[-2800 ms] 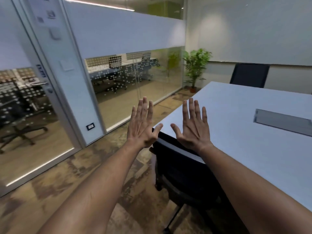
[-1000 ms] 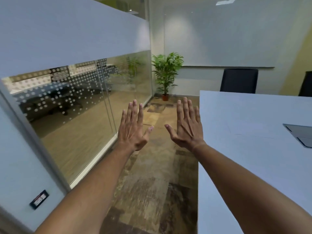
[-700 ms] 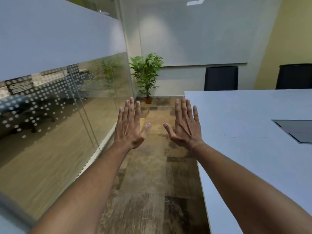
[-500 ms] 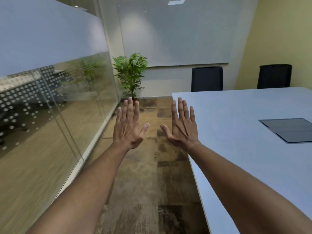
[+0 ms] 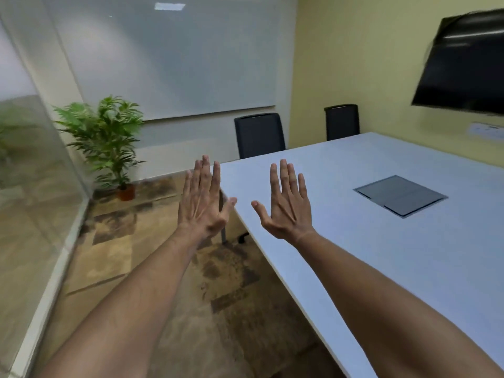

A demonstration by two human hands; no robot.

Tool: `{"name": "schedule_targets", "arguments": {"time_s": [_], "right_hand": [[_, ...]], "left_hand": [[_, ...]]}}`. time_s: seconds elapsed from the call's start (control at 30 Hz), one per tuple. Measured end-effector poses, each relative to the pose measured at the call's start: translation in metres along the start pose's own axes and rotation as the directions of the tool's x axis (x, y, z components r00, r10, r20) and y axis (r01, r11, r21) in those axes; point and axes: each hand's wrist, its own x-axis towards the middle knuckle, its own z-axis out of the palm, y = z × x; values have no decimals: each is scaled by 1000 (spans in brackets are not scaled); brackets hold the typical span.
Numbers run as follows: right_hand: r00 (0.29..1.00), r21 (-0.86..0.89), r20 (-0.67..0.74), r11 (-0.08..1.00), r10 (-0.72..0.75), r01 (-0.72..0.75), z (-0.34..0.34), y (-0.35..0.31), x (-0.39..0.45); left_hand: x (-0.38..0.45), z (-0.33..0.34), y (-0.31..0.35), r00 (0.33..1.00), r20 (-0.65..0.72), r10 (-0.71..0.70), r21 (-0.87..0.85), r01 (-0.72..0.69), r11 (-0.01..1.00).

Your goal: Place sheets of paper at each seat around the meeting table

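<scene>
Both my arms stretch forward with flat, spread fingers and hold nothing. My left hand (image 5: 203, 203) hovers over the floor just left of the table's near corner. My right hand (image 5: 286, 204) hovers above the left part of the white meeting table (image 5: 354, 241). I see no distinct sheet of paper on the tabletop. A grey cable hatch (image 5: 399, 195) is set into the table to the right of my right hand. Two dark chairs stand at the table's far end: one on the left (image 5: 259, 135), one on the right (image 5: 342, 121).
A potted plant (image 5: 109, 143) stands in the far left corner by the glass partition (image 5: 32, 186). A whiteboard (image 5: 169, 55) covers the far wall and a dark screen (image 5: 463, 61) hangs on the yellow wall at right. Patterned floor runs between glass and table.
My view has swung to the right along the table, bringing the second chair and the wall screen into sight. My right hand now hangs over the tabletop; both hands stay flat.
</scene>
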Motion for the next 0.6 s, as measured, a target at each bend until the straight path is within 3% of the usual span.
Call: {"name": "schedule_targets", "arguments": {"time_s": [0.23, 0.6], "right_hand": [[979, -119, 8, 972, 206, -203, 51, 19, 48], [889, -193, 0, 872, 459, -450, 134, 121, 103]], "left_hand": [[86, 75, -25, 986, 24, 167, -117, -163, 980], [229, 208, 28, 906, 45, 421, -251, -398, 882]]}}
